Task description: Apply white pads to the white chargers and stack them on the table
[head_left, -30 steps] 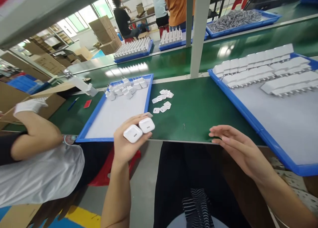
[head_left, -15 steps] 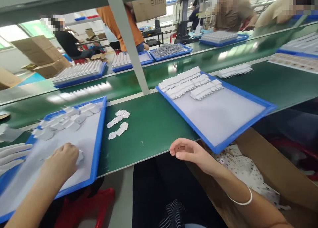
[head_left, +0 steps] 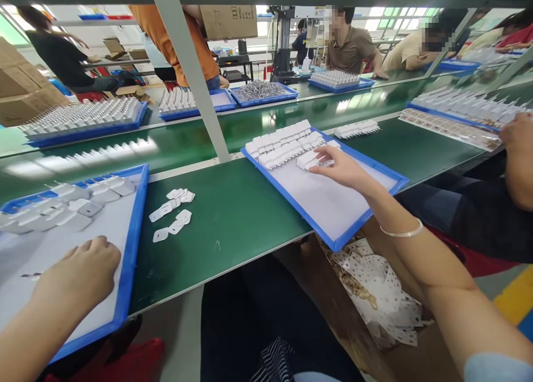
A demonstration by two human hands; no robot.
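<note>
My right hand [head_left: 343, 168] reaches over the right blue-rimmed tray [head_left: 297, 208], its thumb and fingertips closed round a white plastic housing [head_left: 307, 160] at the front row. Behind it, more white housings [head_left: 277, 139] stand in rows. Over the left blue-rimmed tray [head_left: 134, 249] is my left hand [head_left: 81, 268], back up, with curled fingers; its palm side and whatever it holds are hidden. Small dark metal pieces [head_left: 31, 275] show just left of that hand. White housings with thin prongs [head_left: 69, 210] lie along the far side of this tray.
Flat white cover pieces [head_left: 172, 204] lie on the green bench [head_left: 233, 226] between the trays. A slanting post [head_left: 189, 71] rises at the bench's back edge. Below right is a cardboard box with perforated white sheets [head_left: 383, 287]. Another person's arm [head_left: 520, 154] is at far right.
My right hand has moved from the bench's front edge up and forward to the housings in the right tray. The left hand stays over the left tray; the view has shifted.
</note>
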